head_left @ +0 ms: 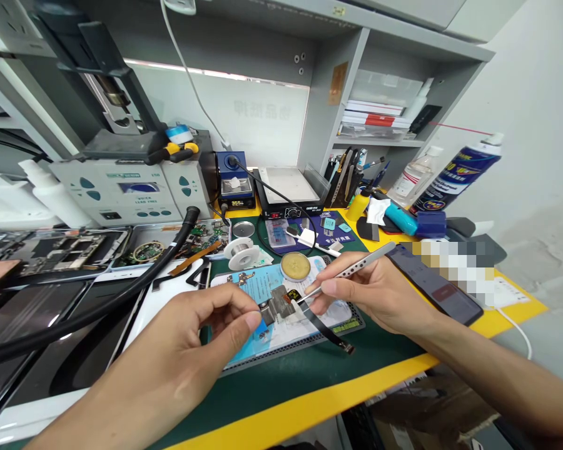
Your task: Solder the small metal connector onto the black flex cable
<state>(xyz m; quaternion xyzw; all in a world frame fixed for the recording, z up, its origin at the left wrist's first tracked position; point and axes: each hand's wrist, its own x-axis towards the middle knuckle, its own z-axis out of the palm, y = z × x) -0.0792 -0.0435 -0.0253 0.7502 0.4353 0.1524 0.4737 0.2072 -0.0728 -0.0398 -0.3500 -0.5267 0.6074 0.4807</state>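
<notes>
My left hand (206,344) is closed, thumb and forefinger pressed together at the left side of a small grey metal fixture (279,302). What the pinch holds, if anything, is hidden; a blue edge shows just beyond the fingertips. My right hand (356,289) grips slim metal tweezers (362,262) with a row of holes, their points angled down to the left. Near the points lies a small black piece with yellow print (293,296). A black flex cable (326,326) runs from there toward the front right, its connector end over the green mat (291,387).
Under the fixture lies a blue-and-white pad (244,355). A round tin of amber paste (295,267) and a solder spool (241,254) stand behind. A thick black hose (169,253) arches across phone parts at left; a phone (434,281) lies at right.
</notes>
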